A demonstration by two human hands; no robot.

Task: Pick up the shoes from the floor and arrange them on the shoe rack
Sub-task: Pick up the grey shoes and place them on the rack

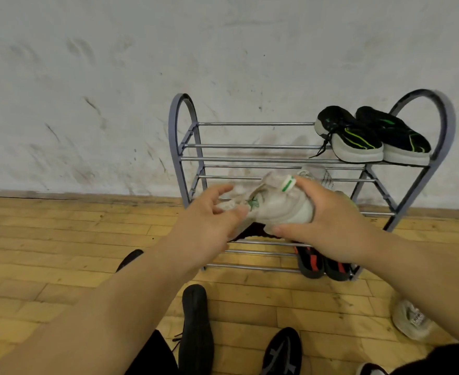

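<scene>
Both hands hold a white sneaker with green trim (279,205) in front of the middle shelf of a grey metal shoe rack (181,147). My left hand (209,220) pinches its front part and my right hand (328,226) grips the heel end. A pair of black sneakers with green stripes (369,135) rests on the top shelf at the right. Another white shoe (319,175) lies on the middle shelf behind the held one. Black shoes with red stripes (321,262) sit on the bottom shelf.
On the wooden floor lie a black shoe (197,328), a black sneaker with grey marks (282,351), a dark shoe tip (130,259) and a white sneaker (411,319) at the right. A scuffed white wall (114,90) stands behind the rack.
</scene>
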